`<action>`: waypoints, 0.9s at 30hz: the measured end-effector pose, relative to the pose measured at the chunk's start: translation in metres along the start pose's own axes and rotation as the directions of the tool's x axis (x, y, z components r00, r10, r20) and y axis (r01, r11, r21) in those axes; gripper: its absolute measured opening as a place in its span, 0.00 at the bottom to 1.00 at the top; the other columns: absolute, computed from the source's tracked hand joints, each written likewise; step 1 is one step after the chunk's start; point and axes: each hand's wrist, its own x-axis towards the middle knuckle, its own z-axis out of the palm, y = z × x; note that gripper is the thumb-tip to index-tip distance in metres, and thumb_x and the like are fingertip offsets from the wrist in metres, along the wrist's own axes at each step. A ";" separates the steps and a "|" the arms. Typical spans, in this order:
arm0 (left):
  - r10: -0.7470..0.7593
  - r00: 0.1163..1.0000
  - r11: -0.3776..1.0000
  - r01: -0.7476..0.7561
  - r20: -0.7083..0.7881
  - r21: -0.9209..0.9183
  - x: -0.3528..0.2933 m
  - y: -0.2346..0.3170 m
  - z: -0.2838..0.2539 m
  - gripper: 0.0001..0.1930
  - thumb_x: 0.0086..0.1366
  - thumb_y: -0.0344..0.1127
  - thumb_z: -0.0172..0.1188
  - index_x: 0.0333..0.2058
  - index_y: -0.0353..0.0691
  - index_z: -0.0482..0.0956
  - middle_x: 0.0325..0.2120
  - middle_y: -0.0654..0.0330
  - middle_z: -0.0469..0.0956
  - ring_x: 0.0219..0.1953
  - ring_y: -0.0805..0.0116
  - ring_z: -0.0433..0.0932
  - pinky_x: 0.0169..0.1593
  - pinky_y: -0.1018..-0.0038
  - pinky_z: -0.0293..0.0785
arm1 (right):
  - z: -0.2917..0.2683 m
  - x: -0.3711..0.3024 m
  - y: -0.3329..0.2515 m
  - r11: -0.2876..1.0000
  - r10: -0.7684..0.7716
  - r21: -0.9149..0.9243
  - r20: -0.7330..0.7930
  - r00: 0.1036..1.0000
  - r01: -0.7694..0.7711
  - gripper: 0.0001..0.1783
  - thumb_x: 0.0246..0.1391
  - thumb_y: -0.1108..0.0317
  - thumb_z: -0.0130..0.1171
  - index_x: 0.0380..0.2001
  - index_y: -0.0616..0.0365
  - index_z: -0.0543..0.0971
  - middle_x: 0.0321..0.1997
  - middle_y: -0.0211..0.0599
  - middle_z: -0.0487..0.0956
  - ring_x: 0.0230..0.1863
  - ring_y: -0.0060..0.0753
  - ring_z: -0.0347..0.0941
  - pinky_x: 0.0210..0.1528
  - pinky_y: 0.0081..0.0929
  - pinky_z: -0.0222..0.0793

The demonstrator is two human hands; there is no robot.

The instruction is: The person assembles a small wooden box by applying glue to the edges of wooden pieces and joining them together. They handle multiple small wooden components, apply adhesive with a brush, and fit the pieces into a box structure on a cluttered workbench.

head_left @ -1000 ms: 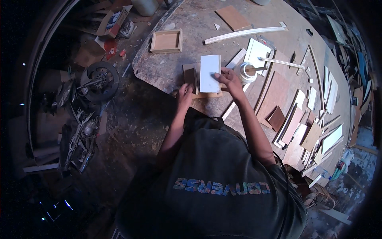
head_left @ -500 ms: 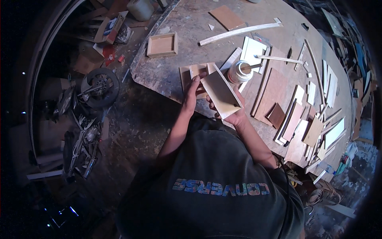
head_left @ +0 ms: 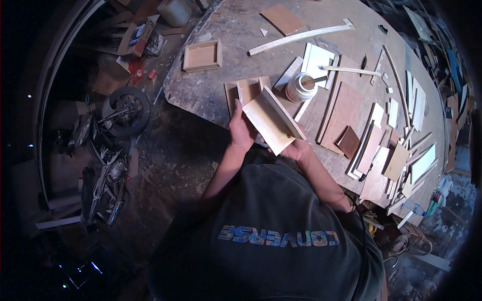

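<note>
A small wooden tray (head_left: 266,120), partly built, with a raised wall along its right side, is held tilted over the table's near edge. My left hand (head_left: 241,131) grips its left edge, thumb upright at the corner and the other fingers hidden underneath. At its lower right end my right hand (head_left: 298,149) is closed on it, with most fingers out of sight below. Just beyond it lies another wooden frame piece (head_left: 244,90), partly covered by the tray. An open white glue jar (head_left: 302,89) with a flat stick (head_left: 315,80) in it stands close by on the right.
A finished-looking shallow wooden box (head_left: 202,55) sits at the table's left corner. Long pale strips (head_left: 301,38) lie farther back. Many thin boards and offcuts (head_left: 371,150) spread over the right side. A wheel (head_left: 125,111) and metal parts lie on the floor at left.
The tray has been turned and tipped, so its inside and raised right wall show more. Both hands have shifted slightly down and left with it.
</note>
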 end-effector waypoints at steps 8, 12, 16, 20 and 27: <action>-0.080 0.988 0.997 0.080 0.130 0.005 0.006 -0.020 -0.018 0.37 0.70 0.61 0.45 0.64 0.35 0.62 0.59 0.50 0.71 0.62 0.54 0.69 0.65 0.58 0.62 | -0.016 -0.028 -0.016 0.861 -0.292 -0.507 -0.447 0.845 0.029 0.24 0.66 0.56 0.47 0.56 0.64 0.72 0.47 0.46 0.81 0.39 0.40 0.82 0.40 0.32 0.84; -0.156 0.981 0.988 0.155 0.116 0.015 0.011 -0.033 -0.023 0.35 0.71 0.60 0.47 0.62 0.35 0.65 0.56 0.52 0.73 0.59 0.57 0.72 0.62 0.61 0.66 | 0.032 -0.045 -0.015 0.765 -0.422 -0.641 -0.570 0.705 -0.060 0.29 0.66 0.45 0.46 0.59 0.56 0.72 0.56 0.40 0.77 0.55 0.34 0.74 0.55 0.35 0.72; -0.268 0.958 0.962 0.260 0.107 0.082 0.022 -0.051 -0.019 0.35 0.70 0.61 0.48 0.61 0.35 0.66 0.54 0.53 0.75 0.57 0.58 0.74 0.61 0.61 0.67 | 0.019 -0.066 -0.017 0.680 -0.530 -0.733 -0.471 0.705 0.022 0.40 0.63 0.37 0.47 0.65 0.59 0.66 0.63 0.37 0.72 0.65 0.34 0.64 0.66 0.37 0.59; -0.387 0.920 0.905 0.367 0.057 0.214 0.034 -0.080 -0.011 0.35 0.70 0.62 0.47 0.61 0.37 0.67 0.55 0.55 0.75 0.57 0.60 0.74 0.61 0.62 0.68 | -0.020 -0.086 -0.026 0.549 -0.621 -0.835 -0.380 0.686 0.033 0.35 0.68 0.42 0.42 0.60 0.63 0.70 0.60 0.38 0.73 0.60 0.31 0.67 0.65 0.29 0.58; -0.478 0.878 0.849 0.458 0.013 0.264 0.065 -0.166 -0.003 0.35 0.72 0.61 0.42 0.58 0.32 0.69 0.53 0.51 0.76 0.56 0.59 0.75 0.61 0.62 0.68 | -0.065 -0.117 -0.043 0.299 -0.801 -0.952 -0.286 0.526 -0.063 0.28 0.69 0.51 0.48 0.59 0.64 0.70 0.53 0.42 0.77 0.55 0.31 0.70 0.60 0.28 0.62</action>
